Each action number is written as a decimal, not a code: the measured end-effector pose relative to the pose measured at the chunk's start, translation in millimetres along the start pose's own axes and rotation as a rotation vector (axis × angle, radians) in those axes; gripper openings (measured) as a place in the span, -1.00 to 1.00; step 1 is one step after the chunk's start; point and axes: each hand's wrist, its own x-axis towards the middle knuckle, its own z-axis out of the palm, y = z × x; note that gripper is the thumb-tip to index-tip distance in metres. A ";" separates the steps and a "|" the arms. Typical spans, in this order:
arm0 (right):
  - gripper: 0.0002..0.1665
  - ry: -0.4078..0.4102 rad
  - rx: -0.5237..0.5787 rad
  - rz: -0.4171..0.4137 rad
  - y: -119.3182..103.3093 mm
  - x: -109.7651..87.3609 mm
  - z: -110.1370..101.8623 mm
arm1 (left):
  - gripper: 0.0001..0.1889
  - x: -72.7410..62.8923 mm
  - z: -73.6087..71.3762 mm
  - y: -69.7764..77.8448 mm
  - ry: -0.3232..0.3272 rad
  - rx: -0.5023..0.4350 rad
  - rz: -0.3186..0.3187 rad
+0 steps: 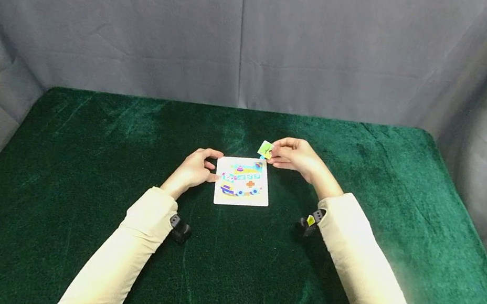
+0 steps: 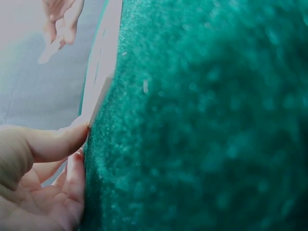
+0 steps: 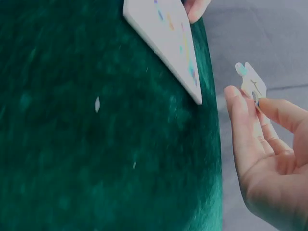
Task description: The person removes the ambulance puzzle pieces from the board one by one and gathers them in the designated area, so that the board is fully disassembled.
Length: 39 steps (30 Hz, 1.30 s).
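A white square jigsaw puzzle board with a colourful vehicle picture lies flat on the green cloth. My left hand is at its left side, the thumb touching the edge and the forefinger near the far left corner. In the left wrist view, the thumb meets the board's edge. Just past the board's far right corner, my right hand pinches a small puzzle piece, green and yellow with a blue knob. The right wrist view shows this piece raised between thumb and fingers, apart from the board.
Dark green plush cloth covers the table. A grey curtain hangs behind its far edge and at both sides. Black wrist cameras sit under both cream sleeves. Small white specks show on the cloth.
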 end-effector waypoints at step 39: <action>-0.53 0.076 -0.151 0.074 25.6 -16.5 -47.3 | -0.39 0.9 0.7 -1.1 0.009 -0.005 -0.006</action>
